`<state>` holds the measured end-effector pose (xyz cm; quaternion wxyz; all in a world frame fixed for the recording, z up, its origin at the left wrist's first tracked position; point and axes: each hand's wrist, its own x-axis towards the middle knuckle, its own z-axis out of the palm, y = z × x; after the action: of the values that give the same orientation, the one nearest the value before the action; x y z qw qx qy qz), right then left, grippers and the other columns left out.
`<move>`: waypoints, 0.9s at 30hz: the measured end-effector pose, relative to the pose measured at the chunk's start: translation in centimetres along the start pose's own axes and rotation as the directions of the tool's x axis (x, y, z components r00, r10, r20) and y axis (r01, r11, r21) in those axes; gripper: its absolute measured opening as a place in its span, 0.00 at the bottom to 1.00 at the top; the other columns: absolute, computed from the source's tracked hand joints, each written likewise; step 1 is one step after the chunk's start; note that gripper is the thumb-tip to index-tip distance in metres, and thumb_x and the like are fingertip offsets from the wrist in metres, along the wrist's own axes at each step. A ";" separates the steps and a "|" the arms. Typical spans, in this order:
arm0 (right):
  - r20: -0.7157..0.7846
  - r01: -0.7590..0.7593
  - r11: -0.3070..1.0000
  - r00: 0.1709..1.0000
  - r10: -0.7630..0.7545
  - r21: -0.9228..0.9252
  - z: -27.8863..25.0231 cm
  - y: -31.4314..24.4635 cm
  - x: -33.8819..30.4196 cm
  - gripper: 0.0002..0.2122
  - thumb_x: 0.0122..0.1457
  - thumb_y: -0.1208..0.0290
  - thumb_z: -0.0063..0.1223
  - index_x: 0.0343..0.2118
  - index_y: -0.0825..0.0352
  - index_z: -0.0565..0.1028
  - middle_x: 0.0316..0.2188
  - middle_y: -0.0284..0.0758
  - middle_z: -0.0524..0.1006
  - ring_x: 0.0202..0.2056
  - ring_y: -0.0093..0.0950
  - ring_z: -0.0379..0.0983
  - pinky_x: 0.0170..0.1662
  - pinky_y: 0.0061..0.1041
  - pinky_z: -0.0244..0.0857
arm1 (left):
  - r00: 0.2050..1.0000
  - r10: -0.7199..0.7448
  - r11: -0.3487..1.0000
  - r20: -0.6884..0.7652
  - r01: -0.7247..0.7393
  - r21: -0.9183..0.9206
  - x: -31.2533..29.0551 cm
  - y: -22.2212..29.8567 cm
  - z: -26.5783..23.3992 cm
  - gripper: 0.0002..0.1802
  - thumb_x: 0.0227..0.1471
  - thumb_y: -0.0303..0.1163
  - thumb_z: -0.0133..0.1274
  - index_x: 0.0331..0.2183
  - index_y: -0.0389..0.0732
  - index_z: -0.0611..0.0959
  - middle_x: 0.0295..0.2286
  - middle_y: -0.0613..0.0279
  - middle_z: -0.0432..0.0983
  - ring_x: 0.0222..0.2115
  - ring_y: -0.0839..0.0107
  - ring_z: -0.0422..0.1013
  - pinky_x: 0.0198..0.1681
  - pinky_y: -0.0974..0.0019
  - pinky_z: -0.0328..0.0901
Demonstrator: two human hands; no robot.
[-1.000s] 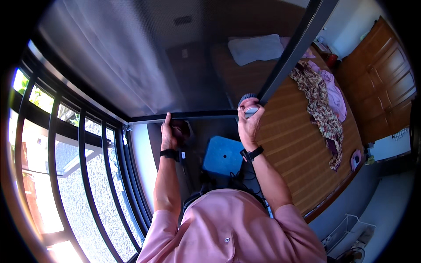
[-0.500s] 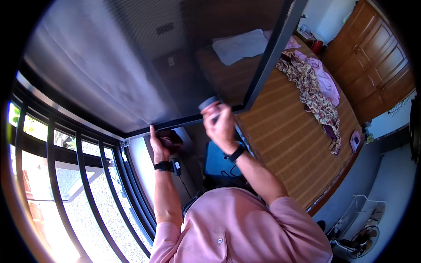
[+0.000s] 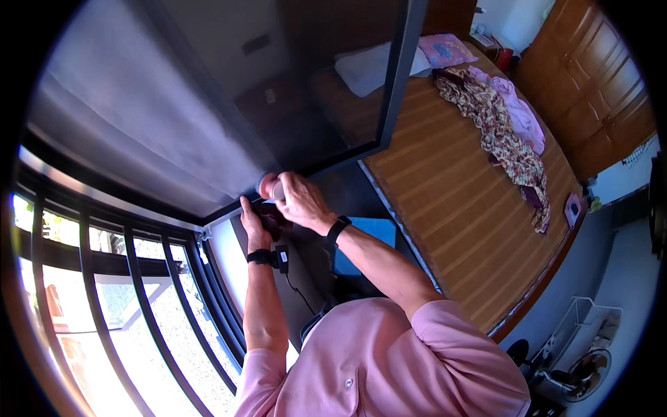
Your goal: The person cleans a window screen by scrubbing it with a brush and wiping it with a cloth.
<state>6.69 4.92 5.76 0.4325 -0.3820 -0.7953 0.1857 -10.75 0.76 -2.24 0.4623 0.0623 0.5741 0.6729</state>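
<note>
A large mesh window panel [image 3: 299,90] with a black frame stands before me, swung into the room. Near its lower edge, my right hand [image 3: 302,201] is closed round a short pink and grey brush-like tool [image 3: 267,185]. The tool's round pink end is against or just in front of the panel; contact is not clear. My left hand [image 3: 252,226] is raised to the bottom rail, one fingertip reaching up to it. A crumpled maroon cloth [image 3: 276,221] is bunched at its palm; most fingers are hidden.
Black window bars [image 3: 135,278] curve along the left, bright outdoors behind them. To the right lies a bed with a woven mat [image 3: 431,187] and a rumpled patterned cover [image 3: 486,125]. A blue flat object [image 3: 375,236] is below my right wrist. A fan [image 3: 590,375] stands at lower right.
My right hand has moved left with the tool, along the panel's lower edge toward my left hand. The left hand stays at the rail. The panel's free edge appears farther left.
</note>
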 end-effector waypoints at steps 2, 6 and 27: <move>-0.104 -0.030 0.979 0.993 0.052 0.203 0.3 -1.5 -0.4 0.17 0.56 0.67 0.60 0.42 0.68 0.67 0.36 0.53 0.76 0.37 0.50 0.77 0.37 0.42 0.73 | 0.998 0.039 0.999 -0.053 -0.037 0.039 0.9 0.1 -1.4 0.41 0.56 0.64 0.52 0.52 0.33 0.71 0.41 0.54 0.75 0.41 0.62 0.74 0.46 0.57 0.71; -0.227 -0.123 0.556 0.825 0.518 0.822 -4.2 3.7 -0.8 0.11 0.64 0.66 0.53 0.40 0.64 0.64 0.30 0.37 0.77 0.27 0.27 0.76 0.32 0.26 0.72 | 0.989 0.047 0.996 -0.138 -0.036 0.082 -1.0 -0.1 0.5 0.41 0.56 0.65 0.51 0.50 0.34 0.72 0.39 0.55 0.75 0.40 0.61 0.74 0.47 0.56 0.70; 0.132 -0.340 0.102 0.599 0.790 0.935 -4.7 6.4 0.2 0.13 0.65 0.58 0.49 0.40 0.63 0.68 0.30 0.38 0.77 0.25 0.27 0.76 0.22 0.28 0.75 | 0.995 0.060 0.986 -0.078 -0.047 0.163 -1.2 0.5 0.4 0.42 0.56 0.68 0.48 0.48 0.35 0.71 0.37 0.56 0.75 0.38 0.62 0.74 0.44 0.57 0.71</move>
<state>13.39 9.05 4.49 0.6065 -0.3926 -0.2247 0.6539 -10.13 0.29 -1.18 0.4134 0.0871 0.6431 0.6387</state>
